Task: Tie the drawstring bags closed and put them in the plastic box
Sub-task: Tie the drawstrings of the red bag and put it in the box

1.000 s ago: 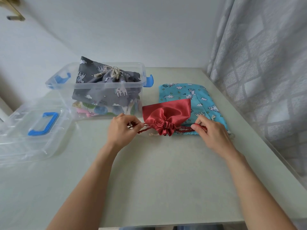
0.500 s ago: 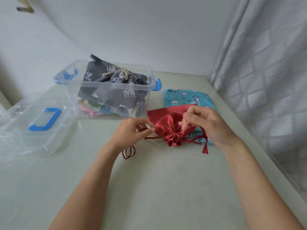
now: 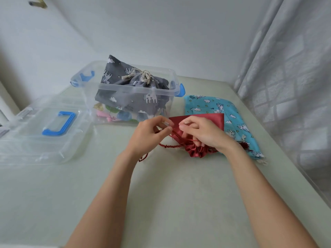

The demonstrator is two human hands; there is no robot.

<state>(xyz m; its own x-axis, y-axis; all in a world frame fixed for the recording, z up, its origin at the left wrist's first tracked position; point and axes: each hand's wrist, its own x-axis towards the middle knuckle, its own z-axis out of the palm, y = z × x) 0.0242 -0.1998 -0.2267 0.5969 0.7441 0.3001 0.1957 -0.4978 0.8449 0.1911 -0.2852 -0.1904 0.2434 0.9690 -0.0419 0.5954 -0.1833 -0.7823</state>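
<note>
pinching red cord: left hand, right hand.

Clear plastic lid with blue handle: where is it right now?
Head view, left side: the clear plastic lid with the blue handle lies flat on the pale table, left of the clear plastic box.

Box mouth crowded by grey bag; lid blocks left; near table open.
</note>
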